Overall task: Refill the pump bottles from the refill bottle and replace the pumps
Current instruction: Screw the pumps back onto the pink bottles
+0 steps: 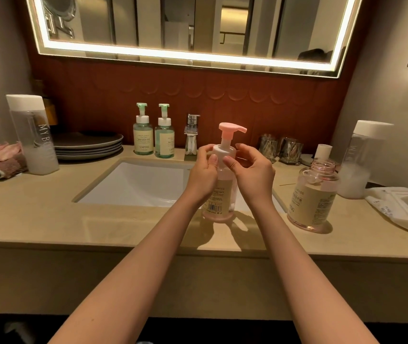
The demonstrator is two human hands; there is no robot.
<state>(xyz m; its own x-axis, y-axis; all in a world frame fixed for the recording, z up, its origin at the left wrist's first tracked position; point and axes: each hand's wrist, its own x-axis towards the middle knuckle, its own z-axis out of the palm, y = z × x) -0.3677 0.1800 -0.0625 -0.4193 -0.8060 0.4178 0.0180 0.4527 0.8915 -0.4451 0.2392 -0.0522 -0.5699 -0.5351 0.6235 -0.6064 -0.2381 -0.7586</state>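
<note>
Pink pump bottle point(219, 202): pump point(230, 127) looks nearly on!
Left hand point(204, 171) grips its neck, right hand point(253, 171) pinches the collar point(224, 152); right of the sink point(133, 180), another bottle point(313, 194) stands open.

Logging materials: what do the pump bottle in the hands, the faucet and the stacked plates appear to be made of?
Pump bottle: probably clear plastic, glossy; you see through it, with a matte pink pump. Faucet: polished metal, chrome-like; it shows bright mirror reflections. Plates: likely ceramic, matte grey-brown with soft sheen; stoneware or melamine cannot be told apart.
</note>
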